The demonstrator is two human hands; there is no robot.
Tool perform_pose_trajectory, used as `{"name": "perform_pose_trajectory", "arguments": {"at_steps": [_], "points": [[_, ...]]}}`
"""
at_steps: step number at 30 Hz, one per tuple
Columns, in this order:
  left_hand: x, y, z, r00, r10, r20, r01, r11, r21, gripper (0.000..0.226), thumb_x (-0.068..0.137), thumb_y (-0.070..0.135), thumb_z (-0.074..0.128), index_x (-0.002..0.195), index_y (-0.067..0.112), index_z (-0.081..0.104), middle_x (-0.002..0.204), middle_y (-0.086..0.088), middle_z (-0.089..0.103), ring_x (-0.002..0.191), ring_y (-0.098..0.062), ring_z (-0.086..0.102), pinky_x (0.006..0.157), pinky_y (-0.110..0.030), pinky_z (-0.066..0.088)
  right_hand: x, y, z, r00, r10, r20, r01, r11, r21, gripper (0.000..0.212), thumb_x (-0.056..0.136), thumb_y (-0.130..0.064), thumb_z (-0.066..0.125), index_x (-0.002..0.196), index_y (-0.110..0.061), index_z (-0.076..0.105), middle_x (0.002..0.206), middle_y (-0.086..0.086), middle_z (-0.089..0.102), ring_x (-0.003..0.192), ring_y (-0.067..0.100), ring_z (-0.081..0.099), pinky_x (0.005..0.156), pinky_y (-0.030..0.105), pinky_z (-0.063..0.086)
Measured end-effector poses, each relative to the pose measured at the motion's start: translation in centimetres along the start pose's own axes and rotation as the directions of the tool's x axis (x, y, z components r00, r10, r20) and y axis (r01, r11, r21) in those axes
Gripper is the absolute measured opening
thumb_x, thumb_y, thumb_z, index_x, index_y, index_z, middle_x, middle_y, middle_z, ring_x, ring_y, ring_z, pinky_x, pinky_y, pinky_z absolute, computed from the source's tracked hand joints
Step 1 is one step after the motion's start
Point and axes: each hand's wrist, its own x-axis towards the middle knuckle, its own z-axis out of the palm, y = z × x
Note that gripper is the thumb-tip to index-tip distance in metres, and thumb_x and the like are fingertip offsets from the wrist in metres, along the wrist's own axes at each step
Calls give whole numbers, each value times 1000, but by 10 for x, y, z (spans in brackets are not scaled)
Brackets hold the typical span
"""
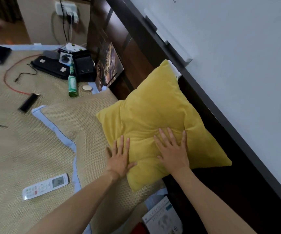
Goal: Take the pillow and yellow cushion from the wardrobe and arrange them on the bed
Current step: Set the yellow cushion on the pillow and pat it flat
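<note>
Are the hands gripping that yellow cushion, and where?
Nothing is held. Left hand and right hand lie flat, fingers spread, pressing the yellow cushion's near half; no grip.

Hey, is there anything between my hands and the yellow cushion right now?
Nothing visible. The left hand and the right hand both lie flat, fingers spread, directly on the yellow cushion, which leans against the dark headboard.
</note>
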Motion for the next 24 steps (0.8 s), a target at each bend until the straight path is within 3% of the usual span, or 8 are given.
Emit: {"name": "perform_pose_trajectory", "arguments": {"at_steps": [3, 6, 8, 10, 12, 15, 20, 24], "points": [[-32, -27, 31, 985, -166, 54, 168, 985, -27, 112, 75, 91, 11, 144, 19, -38, 152, -6, -43, 141, -29, -33, 110, -67, -14, -15, -45, -2, 995, -32, -96, 53, 974, 220, 78, 88, -40, 59, 156, -27, 23, 167, 8, 13, 153, 37, 6, 117, 69, -7], [-62, -62, 62, 979, -161, 128, 148, 983, 105, 114, 74, 89, 11, 145, 12, -34, 153, -11, -40, 140, -29, -38, 113, -64, -15, -42, -116, 19, 969, -245, -30, 234, 875, 423, 76, 86, -31, 63, 152, -21, 25, 164, 13, 21, 151, 34, 17, 124, 53, 8], [-62, -79, 61, 986, -75, 147, 72, 997, 26, 110, 81, 79, 32, 149, 17, -29, 159, -7, -31, 144, -25, -32, 117, -59, -10, -57, -167, 41, 956, -273, 112, 158, 795, 585, 80, 87, -31, 60, 155, -17, 18, 165, 12, 16, 152, 30, 16, 125, 44, 10], [-53, -96, 49, 996, 9, 92, -10, 1000, 11, 101, 83, 69, 41, 157, 21, -8, 166, -3, -7, 151, -21, -8, 119, -54, -10, -64, -213, 65, 940, -227, 257, -6, 738, 675, 93, 90, -39, 56, 159, -17, -4, 169, 6, -5, 154, 25, 0, 125, 44, 4], [-42, -118, 33, 996, 60, -70, -51, 991, 120, 86, 87, 62, 38, 158, 24, 9, 166, -2, 10, 151, -19, 6, 117, -50, -15, -66, -245, 85, 921, -177, 348, -118, 723, 681, 101, 91, -53, 52, 156, -23, -20, 164, 1, -27, 152, 26, -19, 123, 52, -2], [-12, -157, 8, 978, -25, -205, 69, 975, 211, 74, 93, 56, 26, 157, 31, -4, 166, 0, -9, 150, -18, -12, 116, -55, -18, -62, -269, 107, 900, -141, 413, -162, 771, 616, 114, 85, -66, 54, 152, -25, -29, 155, 1, -42, 144, 28, -34, 119, 60, -7], [29, -197, -11, 960, -274, -64, 282, 937, 207, 82, 82, 83, 17, 150, 49, -17, 162, -1, -23, 148, -41, -13, 114, -58, -14, -57, -270, 125, 878, -128, 462, -170, 818, 549, 117, 89, -49, 64, 149, -24, -33, 153, 3, -44, 142, 29, -35, 119, 60, -4], [31, -200, -29, 934, -315, 171, 271, 933, 237, 91, 84, 82, 21, 154, 36, -13, 165, -8, -13, 149, -39, -2, 118, -58, -3, -52, -270, 113, 817, -157, 556, -122, 894, 432, 89, 104, -25, 44, 149, -19, -33, 160, 11, -36, 148, 40, -25, 121, 59, 12]]}}
